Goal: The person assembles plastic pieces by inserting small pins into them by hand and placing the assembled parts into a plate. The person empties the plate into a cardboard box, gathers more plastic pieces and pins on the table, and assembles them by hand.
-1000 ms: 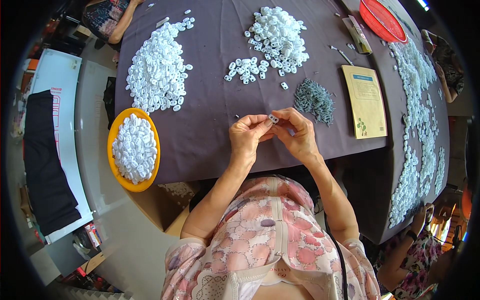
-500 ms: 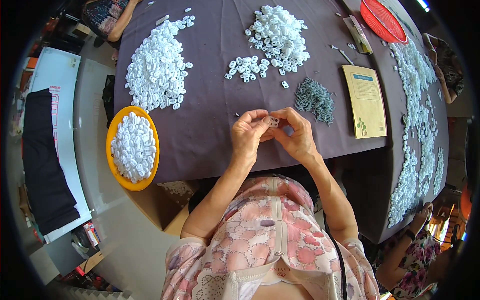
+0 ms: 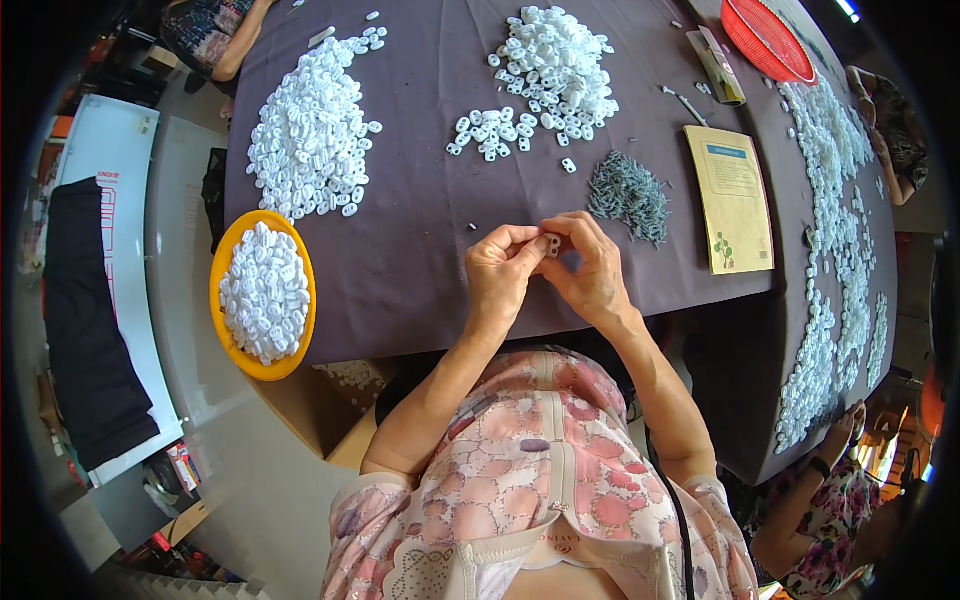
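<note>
Just above the table's near edge, my left hand (image 3: pixel 503 275) and my right hand (image 3: pixel 594 272) meet, both closed. Their thumbs and fingertips pinch a small white plastic piece with dark holes (image 3: pixel 554 243). Part of it is hidden by the fingers. Beyond my right hand lies a heap of small grey-green screw-like pins (image 3: pixel 628 198). Farther off are a small cluster of white pieces with holes (image 3: pixel 490 133) and a larger white pile (image 3: pixel 558 70). One lone white piece (image 3: pixel 569 166) rests between the cluster and the pins.
A yellow bowl (image 3: pixel 265 371) of white pieces stands at the left edge, near another white pile (image 3: pixel 310 130). Rightward lie a tan booklet (image 3: pixel 730 200), a red basket (image 3: pixel 768 42) and more white pieces (image 3: pixel 815 360). Other people sit around. An open cardboard box (image 3: pixel 340 425) is below.
The white piece has turned between my fingertips and shows a narrower part of its face. My right fingers have shifted slightly around it.
</note>
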